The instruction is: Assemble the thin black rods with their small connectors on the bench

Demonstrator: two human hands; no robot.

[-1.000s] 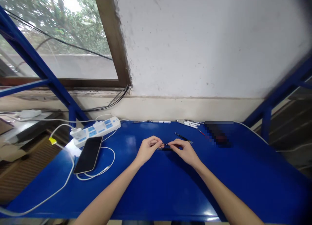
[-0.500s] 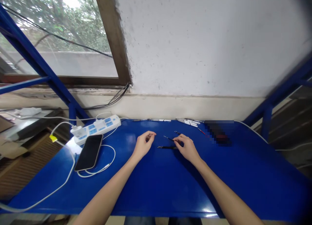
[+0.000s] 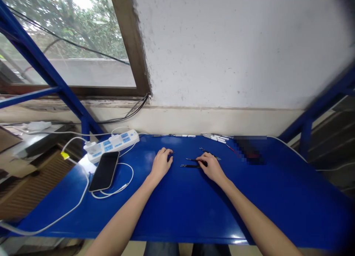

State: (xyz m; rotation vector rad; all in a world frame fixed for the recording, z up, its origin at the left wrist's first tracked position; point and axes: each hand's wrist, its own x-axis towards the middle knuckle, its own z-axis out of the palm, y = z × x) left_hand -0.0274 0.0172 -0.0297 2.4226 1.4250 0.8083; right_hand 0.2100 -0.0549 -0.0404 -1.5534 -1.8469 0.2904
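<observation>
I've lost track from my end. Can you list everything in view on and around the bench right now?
table: one, blue, fills the lower view
power strip: one, white with blue sockets, back left of the table
phone: one, black, face up in front of the power strip
cable: one, white, looped beside the phone
thin tools: about three, black, mid table
small sticks: several, white, back edge
window: one, brown frame, upper left
wall: one, white, behind the table
left hand: fingers curled, resting on the table
right hand: fingertips on the thin tools

2 thin black rods (image 3: 190, 166), lying on blue table (image 3: 180, 208), nearly parallel, close together
</observation>
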